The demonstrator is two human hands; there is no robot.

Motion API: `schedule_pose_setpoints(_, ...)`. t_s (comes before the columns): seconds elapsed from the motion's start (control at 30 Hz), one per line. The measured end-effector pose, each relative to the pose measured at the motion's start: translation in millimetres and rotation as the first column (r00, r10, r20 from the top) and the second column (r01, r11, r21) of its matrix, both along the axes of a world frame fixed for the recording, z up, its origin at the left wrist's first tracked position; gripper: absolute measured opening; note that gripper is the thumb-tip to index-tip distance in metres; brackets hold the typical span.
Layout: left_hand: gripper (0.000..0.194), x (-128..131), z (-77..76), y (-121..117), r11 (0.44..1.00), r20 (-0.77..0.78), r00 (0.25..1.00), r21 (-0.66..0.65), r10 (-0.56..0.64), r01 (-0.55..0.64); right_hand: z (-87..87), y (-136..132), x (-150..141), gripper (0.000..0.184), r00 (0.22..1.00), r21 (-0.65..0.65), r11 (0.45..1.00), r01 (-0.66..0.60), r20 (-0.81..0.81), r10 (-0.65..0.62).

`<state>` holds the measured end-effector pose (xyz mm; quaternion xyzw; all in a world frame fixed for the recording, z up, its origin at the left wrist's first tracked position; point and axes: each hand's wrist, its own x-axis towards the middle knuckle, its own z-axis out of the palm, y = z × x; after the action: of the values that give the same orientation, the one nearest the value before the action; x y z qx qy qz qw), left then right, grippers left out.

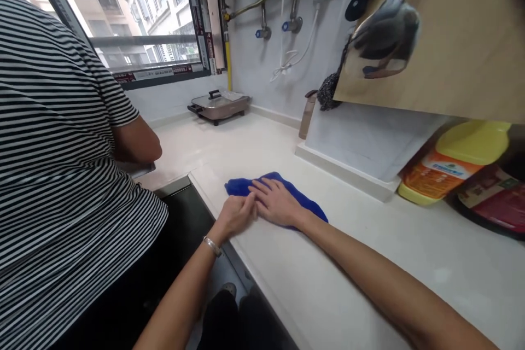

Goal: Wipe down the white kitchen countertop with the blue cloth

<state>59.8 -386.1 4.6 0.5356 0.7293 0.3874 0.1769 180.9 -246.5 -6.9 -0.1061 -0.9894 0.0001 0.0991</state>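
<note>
Your blue cloth [302, 199] is lying on the white counter [270, 268], near the counter's front edge. Your right hand [279, 206] is resting flat on the cloth, fingers spread wide, not gripping. Your left hand [237, 215] is curling halfway at the cloth's near side; I can't tell if it is pinching any. Pressing softly with your whole right palm should work best. Another person's elbow [152, 147] is bending by the counter, so mind it.
</note>
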Motion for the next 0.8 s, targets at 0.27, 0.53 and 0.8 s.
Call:
schedule_pose_setpoints(0.27,0.072,-4,5.6,-1,0.998,-0.021,0.998,0.006,0.056,-0.056,6.7,-38,104,0.056,0.996,-0.035,0.996,-0.08,-0.033,0.079)
schedule_pose_setpoints(0.53,0.065,4,7.8,1,0.991,-0.149,0.984,-0.073,0.098,-0.11,-10.8,-4,219,0.056,0.999,-0.046,0.999,0.004,-0.052,-0.006)
schedule_pose_setpoints(0.8,0.063,8,8.1,2,0.982,-0.229,0.968,-0.132,0.101,-0.134,-45.8,59,279,0.061,0.934,0.064,0.937,0.344,-0.13,-0.334)
